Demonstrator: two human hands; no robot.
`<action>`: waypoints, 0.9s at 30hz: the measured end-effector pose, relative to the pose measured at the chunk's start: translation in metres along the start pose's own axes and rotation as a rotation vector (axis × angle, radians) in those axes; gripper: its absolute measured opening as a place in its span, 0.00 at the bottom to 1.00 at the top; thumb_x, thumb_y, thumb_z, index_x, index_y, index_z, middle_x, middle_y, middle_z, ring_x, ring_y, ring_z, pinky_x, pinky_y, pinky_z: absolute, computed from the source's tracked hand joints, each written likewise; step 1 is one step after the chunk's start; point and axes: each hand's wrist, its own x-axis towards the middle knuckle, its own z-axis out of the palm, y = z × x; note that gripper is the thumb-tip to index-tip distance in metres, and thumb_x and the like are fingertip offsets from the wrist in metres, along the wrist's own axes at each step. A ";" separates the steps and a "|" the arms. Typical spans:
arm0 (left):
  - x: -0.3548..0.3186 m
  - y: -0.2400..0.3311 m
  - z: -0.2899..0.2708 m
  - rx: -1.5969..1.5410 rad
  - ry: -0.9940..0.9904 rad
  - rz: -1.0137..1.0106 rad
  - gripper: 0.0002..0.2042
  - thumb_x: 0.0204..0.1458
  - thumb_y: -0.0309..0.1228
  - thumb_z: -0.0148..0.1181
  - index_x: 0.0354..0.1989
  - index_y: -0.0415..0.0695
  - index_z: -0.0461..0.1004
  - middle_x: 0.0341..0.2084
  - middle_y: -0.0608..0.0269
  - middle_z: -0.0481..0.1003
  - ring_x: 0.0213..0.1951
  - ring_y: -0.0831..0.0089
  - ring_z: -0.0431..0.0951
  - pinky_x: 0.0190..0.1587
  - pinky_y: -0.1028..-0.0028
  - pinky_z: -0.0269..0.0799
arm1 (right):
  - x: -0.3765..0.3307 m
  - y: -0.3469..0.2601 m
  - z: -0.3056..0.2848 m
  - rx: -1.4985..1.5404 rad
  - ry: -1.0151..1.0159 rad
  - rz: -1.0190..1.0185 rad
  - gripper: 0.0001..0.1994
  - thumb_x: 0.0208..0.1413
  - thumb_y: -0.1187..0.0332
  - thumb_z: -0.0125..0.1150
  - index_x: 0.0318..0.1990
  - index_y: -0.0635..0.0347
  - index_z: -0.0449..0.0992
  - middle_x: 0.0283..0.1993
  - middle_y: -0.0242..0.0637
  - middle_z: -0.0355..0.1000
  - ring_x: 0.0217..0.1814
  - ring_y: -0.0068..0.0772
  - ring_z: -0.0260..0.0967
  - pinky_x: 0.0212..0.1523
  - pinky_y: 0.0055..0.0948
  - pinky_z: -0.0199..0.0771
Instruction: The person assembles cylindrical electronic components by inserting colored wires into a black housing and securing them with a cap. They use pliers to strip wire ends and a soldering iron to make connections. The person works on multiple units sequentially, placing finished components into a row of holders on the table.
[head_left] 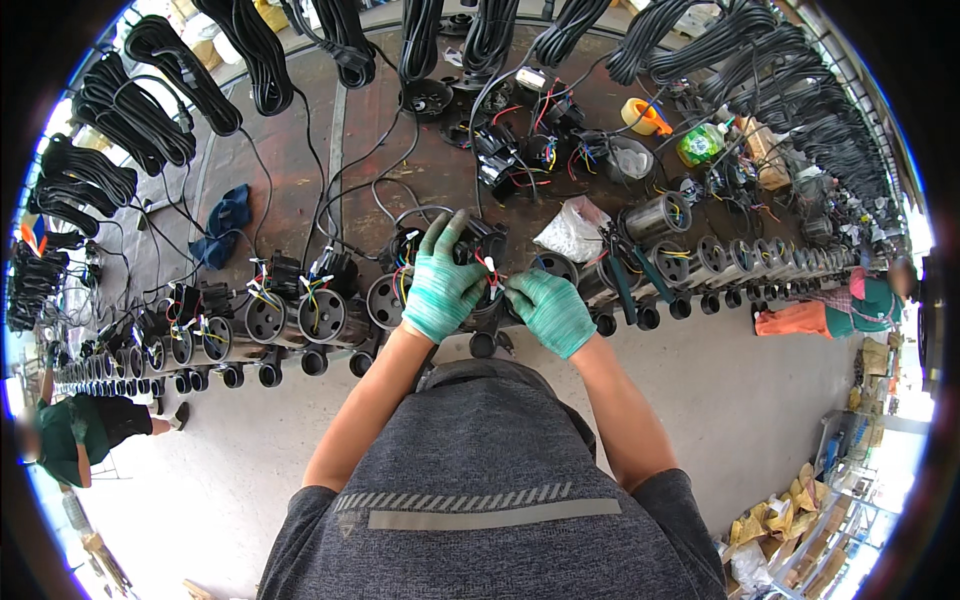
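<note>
Both my hands wear pale green gloves and meet over a metal motor housing at the table's near edge. Between them are thin red wires (493, 281) with a small white wire connector (490, 264). My left hand (442, 285) has its thumb and forefinger closed at the wires, while its other fingers reach forward over the housing. My right hand (550, 310) pinches the wires' right side between thumb and fingertips. Just left stands an open cylindrical housing (384, 300) with holes in its end plate. To the right lie pliers (620, 272) with dark green handles.
Similar housings (322, 318) line the near edge both ways. Coiled black cables (256, 55) hang along the far side. A white plastic bag (574, 228), blue cloth (222, 226), orange tape roll (646, 117) and green bottle (700, 146) lie about. Co-workers (832, 312) stand at both sides.
</note>
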 end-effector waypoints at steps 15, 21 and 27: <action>0.000 -0.002 0.001 -0.031 -0.027 0.001 0.15 0.40 0.27 0.74 0.40 0.48 0.89 0.75 0.41 0.62 0.74 0.30 0.58 0.72 0.44 0.63 | -0.013 0.005 0.029 0.051 0.162 0.090 0.07 0.61 0.67 0.69 0.41 0.60 0.83 0.39 0.47 0.81 0.40 0.56 0.80 0.42 0.49 0.80; 0.003 -0.001 -0.004 -0.030 -0.069 -0.002 0.16 0.40 0.27 0.74 0.41 0.47 0.88 0.76 0.42 0.61 0.74 0.29 0.57 0.73 0.44 0.62 | -0.015 -0.006 0.023 -0.199 0.167 -0.146 0.07 0.57 0.70 0.70 0.42 0.56 0.84 0.44 0.38 0.79 0.42 0.46 0.80 0.40 0.41 0.83; 0.007 -0.013 -0.010 -0.186 -0.115 -0.124 0.15 0.42 0.23 0.72 0.41 0.45 0.87 0.76 0.42 0.60 0.71 0.35 0.62 0.74 0.50 0.63 | -0.010 -0.015 0.032 -0.233 0.081 -0.329 0.15 0.49 0.72 0.69 0.47 0.57 0.84 0.53 0.42 0.80 0.50 0.47 0.80 0.48 0.41 0.83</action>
